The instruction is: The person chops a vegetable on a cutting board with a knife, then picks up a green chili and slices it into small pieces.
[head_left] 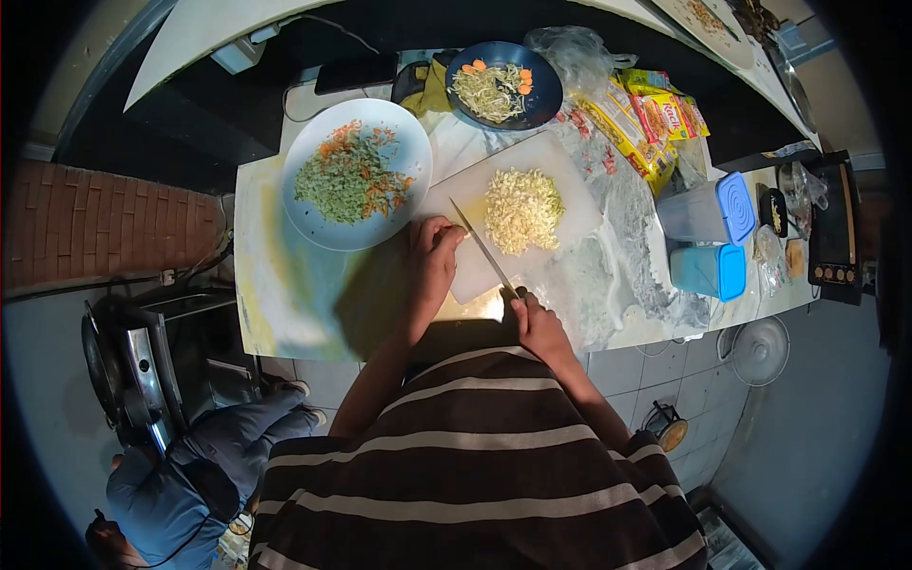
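Observation:
My right hand (538,328) is wrapped round the handle of a kitchen knife (484,245). Its blade slants up and left over a white cutting board (573,195). My left hand (436,255) is at the board's left edge with fingers pinched together, close beside the blade; what they hold is too small to name. A heap of finely chopped pale vegetable (523,211) lies on the board, right of the blade. Left of the board, a large white plate (306,228) carries chopped green vegetable (344,180) and orange bits.
Behind the board stands a dark pan (549,103) with shredded vegetable and orange slices. Yellow seasoning packets (655,119) and plastic bags lie at the back right. Two blue-lidded containers (698,211) stand on the right. A person in blue (176,494) is low at the left.

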Available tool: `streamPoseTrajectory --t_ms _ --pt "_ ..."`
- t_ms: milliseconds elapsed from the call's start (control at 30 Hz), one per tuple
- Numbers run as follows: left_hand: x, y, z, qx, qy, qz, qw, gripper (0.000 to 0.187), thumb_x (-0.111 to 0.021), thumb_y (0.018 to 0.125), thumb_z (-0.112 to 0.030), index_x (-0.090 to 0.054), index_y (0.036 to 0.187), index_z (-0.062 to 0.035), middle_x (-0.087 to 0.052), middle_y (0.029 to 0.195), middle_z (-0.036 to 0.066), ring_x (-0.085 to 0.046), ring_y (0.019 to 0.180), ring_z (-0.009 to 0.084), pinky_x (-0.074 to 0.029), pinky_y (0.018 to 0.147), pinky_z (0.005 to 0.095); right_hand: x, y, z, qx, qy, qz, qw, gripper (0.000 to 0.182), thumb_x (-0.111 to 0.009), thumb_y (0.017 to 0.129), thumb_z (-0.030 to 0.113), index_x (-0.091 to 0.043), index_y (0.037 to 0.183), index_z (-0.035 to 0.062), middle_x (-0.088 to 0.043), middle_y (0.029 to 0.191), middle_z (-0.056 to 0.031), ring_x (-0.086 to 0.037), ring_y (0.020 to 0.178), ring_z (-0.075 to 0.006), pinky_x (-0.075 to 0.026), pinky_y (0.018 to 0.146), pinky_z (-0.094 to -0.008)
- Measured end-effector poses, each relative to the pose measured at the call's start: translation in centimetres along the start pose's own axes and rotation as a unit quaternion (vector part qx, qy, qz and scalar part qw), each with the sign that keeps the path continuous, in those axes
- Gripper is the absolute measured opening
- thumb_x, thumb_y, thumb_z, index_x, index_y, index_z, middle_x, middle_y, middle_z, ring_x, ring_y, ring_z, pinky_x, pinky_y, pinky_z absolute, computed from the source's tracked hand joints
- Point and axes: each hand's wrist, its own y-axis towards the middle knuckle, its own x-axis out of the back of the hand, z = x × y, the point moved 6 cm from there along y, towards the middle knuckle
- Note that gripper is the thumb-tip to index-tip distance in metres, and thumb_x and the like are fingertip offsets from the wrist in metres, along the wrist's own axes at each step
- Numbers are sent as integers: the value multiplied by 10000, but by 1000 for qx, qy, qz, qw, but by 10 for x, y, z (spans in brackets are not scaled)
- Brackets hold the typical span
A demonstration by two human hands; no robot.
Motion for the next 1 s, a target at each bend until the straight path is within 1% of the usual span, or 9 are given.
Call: streamPoseTrajectory --t_ms 133,267,333,467,533,767,833,933,1000 --pt "1 1 -1 -6 13 2 1000 138 -677 808 -11 -683 932 -71 -565 929 76 -548 890 266 -448 791 373 7 4 3 26 22 -16 999 409 -427 1015 359 -540 1192 8 -640 802 -309 -618 751 -511 -503 655 -581" --pt "0 1 1 3 -3 9 1000 143 -677 810 -12 -684 937 -76 -558 941 75 -536 896 272 -444 801 378 4 2 -3 17 14 -16 1000 418 -424 1018 355 -537 1205 -1 -639 803 -310 -614 752 -514 -499 658 -583" --pt "-1 0 3 7 -3 10 1000 141 -676 812 -14 -684 938 -77 -557 947 74 -533 896 273 -444 802 379 4 -1 -5 -17 37 -3 999 391 -431 1019 345 -549 1149 -4 -632 791 -309 -606 765 -515 -483 656 -588" --pt "-1 -1 4 2 -2 5 1000 133 -676 814 -22 -686 932 -81 -558 948 70 -528 898 270 -445 796 379 4 -7 1 -15 73 5 997 365 -440 1018 341 -552 1082 -1 -624 772 -307 -597 769 -514 -470 648 -585" --pt "-1 0 4 1 -8 -2 1000 127 -677 814 -26 -687 927 -82 -559 944 69 -527 895 268 -445 794 380 2 -9 2 5 85 -11 996 357 -432 1032 341 -544 1041 2 -597 720 -298 -591 743 -506 -434 583 -518" --pt "1 1 3 -3 2 -4 1000 99 -693 807 -52 -691 900 -85 -563 923 56 -525 882 258 -445 782 373 -3 -12 1 14 86 -17 996 363 -435 1031 355 -550 1062 11 -598 725 -296 -593 752 -504 -436 600 -513" --pt "1 2 3 -5 3 -6 1000 98 -696 805 -58 -691 899 -88 -564 922 55 -527 881 256 -444 782 371 0 -13 5 5 86 -4 996 394 -427 1021 369 -552 1076 -1 -624 783 -306 -598 785 -509 -472 656 -577" --pt "1 1 3 2 0 -2 1000 98 -699 804 -63 -692 897 -92 -565 919 53 -530 879 254 -444 781 372 -1 -12 3 -28 91 27 995 400 -421 1023 372 -549 1079 -3 -625 793 -308 -599 798 -511 -473 664 -578" --pt "1 1 2 -4 12 -6 1000 100 -701 800 -64 -694 894 -95 -566 918 51 -532 880 252 -444 784 372 -2 -14 3 -27 86 24 996 401 -419 1024 372 -548 1080 -4 -626 793 -308 -599 799 -513 -473 663 -577"
